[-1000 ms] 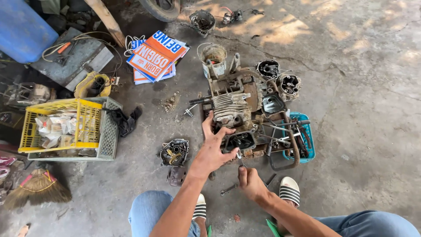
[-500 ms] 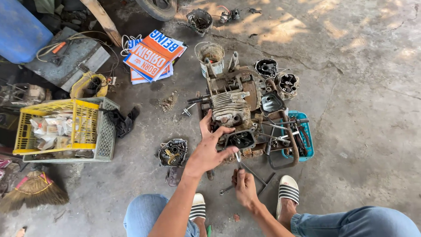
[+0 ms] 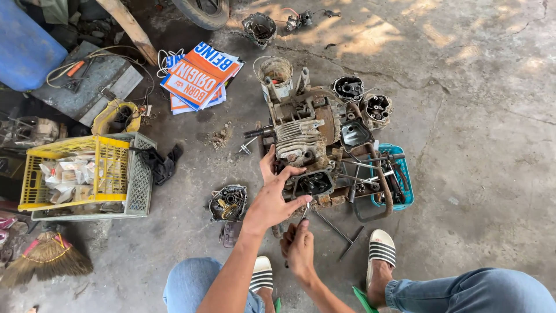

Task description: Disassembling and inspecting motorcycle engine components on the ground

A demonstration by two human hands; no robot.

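Engine block at frame centre, stripped and ringed by loose covers, left hand spread open and pressing on its lower end, right hand below clenched around a thin tool; teardown apparently well along, unfinished.

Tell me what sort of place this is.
Probably an informal repair workshop for small engines, set on a bare concrete floor. A stripped engine lies in pieces, a blue tray of tools sits beside it, and a tyre shows behind.
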